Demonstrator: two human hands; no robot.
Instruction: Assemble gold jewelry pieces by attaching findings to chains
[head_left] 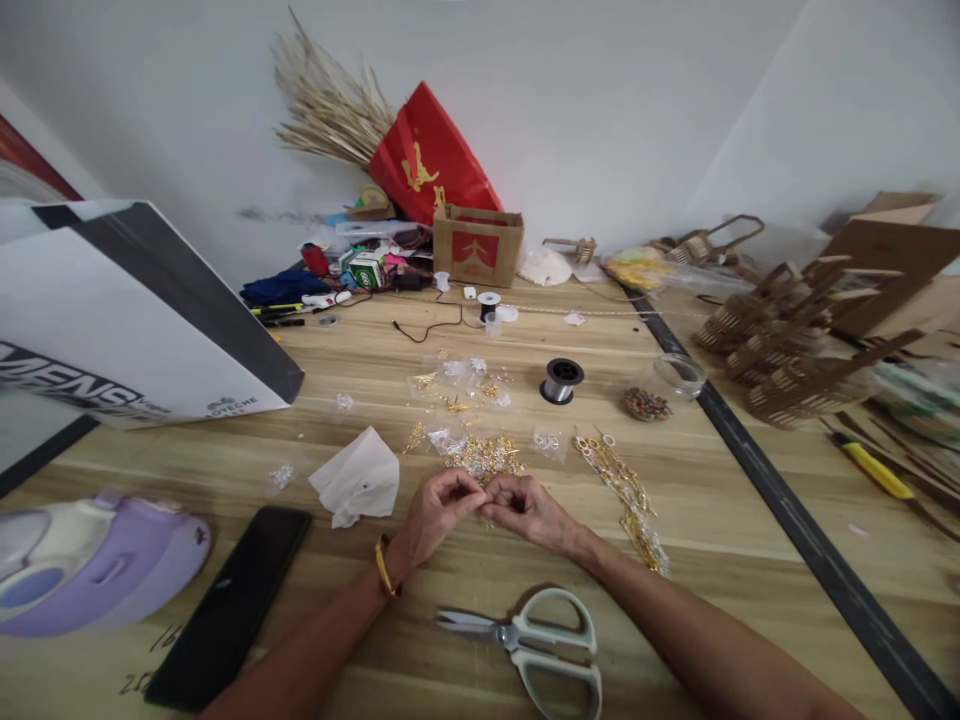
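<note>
My left hand [444, 508] and my right hand [527, 510] meet fingertip to fingertip over the wooden table. Both are closed in a pinch, and whatever lies between the fingers is too small to make out. Just beyond them spreads a pile of gold and silver jewelry findings [486, 455]. Gold and silver chains [626, 495] with rings at their ends lie right of my right hand. Scissors with pale handles [525, 640] rest nearer to me, below both hands. A crumpled white tissue [358, 478] sits left of my left hand.
A wire spool [562, 381] and a jar of coloured beads [646, 403] stand behind the chains. At the left are a black phone [229, 605], a purple-and-white device [112, 565] and a large box [150, 310]. Small woven baskets [795, 350] and a yellow cutter [876, 468] occupy the right.
</note>
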